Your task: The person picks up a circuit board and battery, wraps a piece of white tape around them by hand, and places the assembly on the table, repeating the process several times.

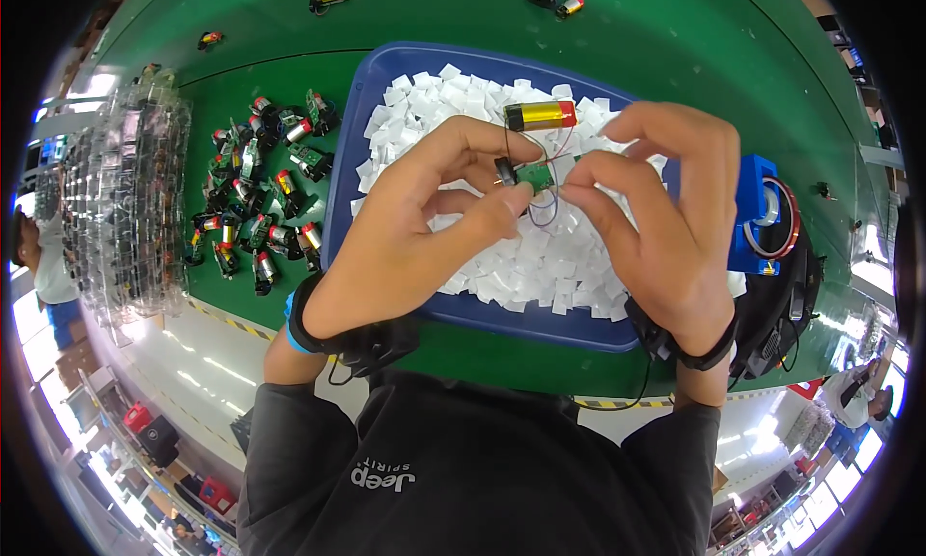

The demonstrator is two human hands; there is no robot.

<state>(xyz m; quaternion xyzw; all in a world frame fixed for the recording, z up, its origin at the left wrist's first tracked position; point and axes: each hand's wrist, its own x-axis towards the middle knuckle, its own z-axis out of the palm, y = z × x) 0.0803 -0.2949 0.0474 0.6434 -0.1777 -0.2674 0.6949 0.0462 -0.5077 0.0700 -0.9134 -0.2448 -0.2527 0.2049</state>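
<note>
My left hand (pixel 415 223) pinches a small green circuit board (pixel 536 177) with a black part (pixel 504 170) on its left side. Thin wires run from the board to a gold cylindrical battery (pixel 540 115) with a red end, just above my left fingertips. My right hand (pixel 666 204) has thumb and forefinger pressed together at the board's right edge; whatever sits between them is too small to make out. Below both hands lies a blue tray (pixel 362 122) filled with small white square pieces (pixel 526 262).
A pile of battery-and-board assemblies (pixel 256 189) covers the green table (pixel 675 35) left of the tray. Stacked clear plastic trays (pixel 130 199) stand at the far left. A blue holder with a ring-shaped roll (pixel 762 214) is right of the tray, beside a black bag (pixel 786 310).
</note>
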